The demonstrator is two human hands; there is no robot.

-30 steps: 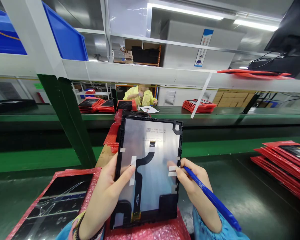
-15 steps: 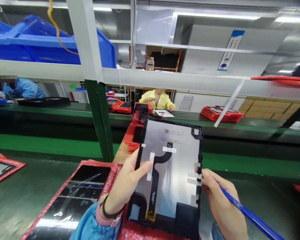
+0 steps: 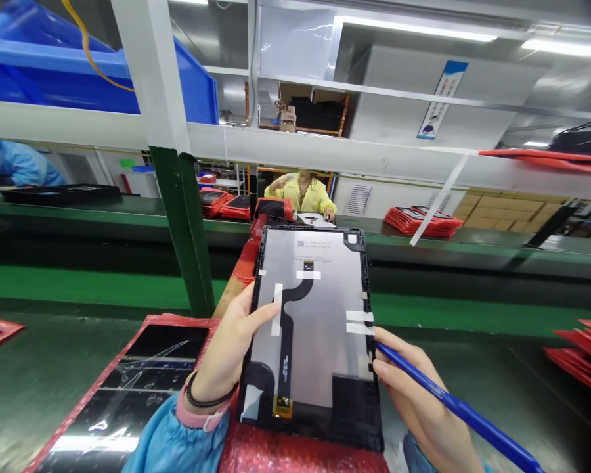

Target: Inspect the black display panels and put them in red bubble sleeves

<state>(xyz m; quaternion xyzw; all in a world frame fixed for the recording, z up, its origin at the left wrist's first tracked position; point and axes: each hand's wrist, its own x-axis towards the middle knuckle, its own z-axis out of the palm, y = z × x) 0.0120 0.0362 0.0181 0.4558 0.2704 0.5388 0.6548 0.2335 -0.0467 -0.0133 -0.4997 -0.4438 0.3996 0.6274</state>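
A tablet screen assembly (image 3: 320, 328) is held up with its grey back facing me, tilted slightly. A black ribbon cable (image 3: 286, 341) and white tape strips (image 3: 359, 315) lie on it. My left hand (image 3: 229, 345) grips its left edge, thumb pressed on the back beside the cable. At the right edge my right hand (image 3: 418, 381) is closed around a blue pen (image 3: 453, 401), its fingertips against or very near the frame. The pen's front end points at that edge. Beneath the assembly lies red bubble wrap (image 3: 300, 450).
A glossy black screen (image 3: 142, 374) on red bubble wrap lies at the left. Red-wrapped stacks (image 3: 584, 361) stand at right and on the far bench (image 3: 418, 220). A green-and-white post (image 3: 182, 230) rises ahead. Opposite sits a person in yellow (image 3: 303, 192); another in blue (image 3: 27, 164) is farther left.
The assembly has shifted a little left and sits more upright in view. My right hand has moved left with it, and the pen's front end now lies at the frame's edge.
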